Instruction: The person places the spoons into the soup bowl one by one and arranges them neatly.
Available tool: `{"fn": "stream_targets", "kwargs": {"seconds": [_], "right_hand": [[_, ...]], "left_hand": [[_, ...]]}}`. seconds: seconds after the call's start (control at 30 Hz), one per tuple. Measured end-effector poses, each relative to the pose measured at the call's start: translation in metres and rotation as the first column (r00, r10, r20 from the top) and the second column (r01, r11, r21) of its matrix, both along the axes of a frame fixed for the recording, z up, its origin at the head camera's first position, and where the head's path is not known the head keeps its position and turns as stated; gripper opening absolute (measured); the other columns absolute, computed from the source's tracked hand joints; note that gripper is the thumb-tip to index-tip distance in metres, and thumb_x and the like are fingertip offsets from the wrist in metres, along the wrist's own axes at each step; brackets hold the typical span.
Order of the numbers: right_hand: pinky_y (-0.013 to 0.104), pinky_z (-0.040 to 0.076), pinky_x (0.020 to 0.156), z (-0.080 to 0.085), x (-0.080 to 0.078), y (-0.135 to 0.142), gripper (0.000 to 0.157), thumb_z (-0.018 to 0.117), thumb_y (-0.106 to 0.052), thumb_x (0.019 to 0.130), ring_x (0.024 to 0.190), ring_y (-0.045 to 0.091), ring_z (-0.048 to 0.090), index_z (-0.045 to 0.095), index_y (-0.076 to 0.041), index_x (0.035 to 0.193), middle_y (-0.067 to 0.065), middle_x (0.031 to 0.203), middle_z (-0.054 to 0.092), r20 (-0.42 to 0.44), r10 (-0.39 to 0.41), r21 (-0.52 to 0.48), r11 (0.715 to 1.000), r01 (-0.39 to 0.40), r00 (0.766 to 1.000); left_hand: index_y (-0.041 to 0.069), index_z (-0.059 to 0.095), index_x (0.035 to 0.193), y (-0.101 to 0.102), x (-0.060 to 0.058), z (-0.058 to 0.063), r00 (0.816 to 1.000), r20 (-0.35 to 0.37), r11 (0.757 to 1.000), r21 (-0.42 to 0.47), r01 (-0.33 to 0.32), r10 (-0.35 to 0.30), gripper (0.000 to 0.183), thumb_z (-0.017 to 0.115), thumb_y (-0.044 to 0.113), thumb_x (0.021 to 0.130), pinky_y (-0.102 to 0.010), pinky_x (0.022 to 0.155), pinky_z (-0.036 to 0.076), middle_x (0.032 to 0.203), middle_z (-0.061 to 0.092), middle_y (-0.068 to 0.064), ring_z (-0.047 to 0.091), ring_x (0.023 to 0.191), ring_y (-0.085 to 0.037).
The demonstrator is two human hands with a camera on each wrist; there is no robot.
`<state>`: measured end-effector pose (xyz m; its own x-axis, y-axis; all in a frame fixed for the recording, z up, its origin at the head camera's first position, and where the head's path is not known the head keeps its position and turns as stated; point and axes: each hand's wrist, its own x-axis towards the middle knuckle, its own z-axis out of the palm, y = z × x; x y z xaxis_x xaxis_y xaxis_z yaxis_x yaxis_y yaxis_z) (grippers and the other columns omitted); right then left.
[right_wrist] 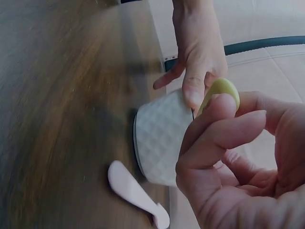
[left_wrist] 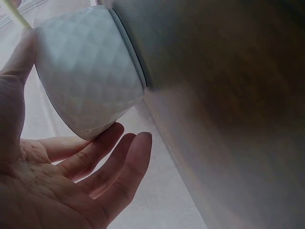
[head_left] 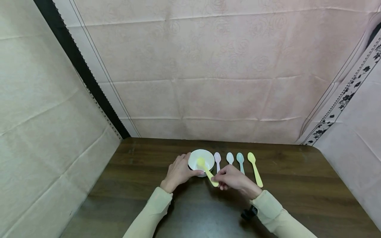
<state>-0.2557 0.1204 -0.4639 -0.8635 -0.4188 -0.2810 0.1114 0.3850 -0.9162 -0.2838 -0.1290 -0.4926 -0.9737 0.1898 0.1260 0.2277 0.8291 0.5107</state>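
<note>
We're looking straight at a pale pinkish back cloth (head_left: pixel 208 66), faint flower shapes woven in, fold creases running across and down it! On our left, a cream side cloth (head_left: pixel 44 115) slants inward, and what a contrast we get from that bold black strip (head_left: pixel 83 69) cutting down to the desk (head_left: pixel 116 201). Over on the right, a whitish side cloth (head_left: pixel 354 145) brings us a border of dark flowers (head_left: pixel 348 96). Below, we have dark brown wood grain, rounded far corners, and a soft sheen (head_left: pixel 199 215) glowing near us.
</note>
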Motion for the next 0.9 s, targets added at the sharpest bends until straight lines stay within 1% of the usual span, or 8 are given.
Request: {"fn": "stream_targets", "kwargs": {"seconds": [0.17, 0.33, 0.5, 0.67, 0.9], "right_hand": [[0.019, 0.047, 0.055, 0.002, -0.003, -0.009, 0.021, 0.075, -0.017, 0.100, 0.056, 0.005, 0.054, 0.078, 0.002, 0.090, -0.002, 0.063, 0.064, 0.055, -0.035, -0.007, 0.999, 0.036, 0.998], [0.018, 0.046, 0.053, 0.001, -0.006, -0.017, 0.024, 0.075, -0.018, 0.099, 0.054, 0.006, 0.053, 0.075, -0.002, 0.081, -0.002, 0.061, 0.062, 0.096, -0.088, -0.021, 0.996, 0.090, 0.992], [0.017, 0.046, 0.052, -0.002, -0.010, -0.020, 0.025, 0.074, -0.018, 0.099, 0.053, 0.005, 0.050, 0.074, -0.002, 0.081, -0.003, 0.060, 0.060, 0.152, -0.131, -0.066, 0.988, 0.142, 0.980], [0.017, 0.043, 0.053, -0.004, -0.012, -0.020, 0.023, 0.072, -0.017, 0.098, 0.054, 0.004, 0.048, 0.071, -0.004, 0.080, -0.003, 0.061, 0.059, 0.198, -0.126, -0.099, 0.984, 0.148, 0.972], [0.016, 0.040, 0.053, -0.008, -0.015, -0.023, 0.022, 0.071, -0.017, 0.099, 0.056, 0.004, 0.049, 0.069, -0.005, 0.080, -0.003, 0.064, 0.059, 0.237, -0.130, -0.132, 0.978, 0.164, 0.963]], "left_hand": [[0.003, 0.051, 0.159, 0.000, -0.001, 0.000, 1.000, 0.007, 1.000, -0.005, -0.002, 0.002, 0.108, 0.088, 0.068, 0.080, -0.059, 0.097, 0.059, 0.145, 0.066, -0.020, 0.064, 0.130, -0.036], [0.003, 0.051, 0.158, 0.000, -0.001, -0.001, 1.000, 0.004, 1.000, -0.001, 0.001, -0.001, 0.108, 0.089, 0.067, 0.081, -0.058, 0.096, 0.060, 0.144, 0.066, -0.020, 0.064, 0.129, -0.037], [0.002, 0.052, 0.158, 0.001, 0.000, -0.001, 1.000, -0.009, 1.000, 0.002, 0.009, -0.009, 0.107, 0.089, 0.066, 0.081, -0.059, 0.093, 0.060, 0.142, 0.067, -0.021, 0.065, 0.127, -0.037], [0.002, 0.053, 0.156, 0.000, 0.001, -0.001, 1.000, -0.020, 1.000, 0.003, 0.016, -0.016, 0.105, 0.090, 0.065, 0.080, -0.059, 0.091, 0.061, 0.141, 0.068, -0.021, 0.066, 0.126, -0.038], [0.001, 0.053, 0.157, -0.001, 0.001, -0.001, 1.000, -0.022, 1.000, -0.004, 0.019, -0.019, 0.106, 0.089, 0.066, 0.082, -0.060, 0.094, 0.061, 0.144, 0.066, -0.022, 0.065, 0.128, -0.038]]}}
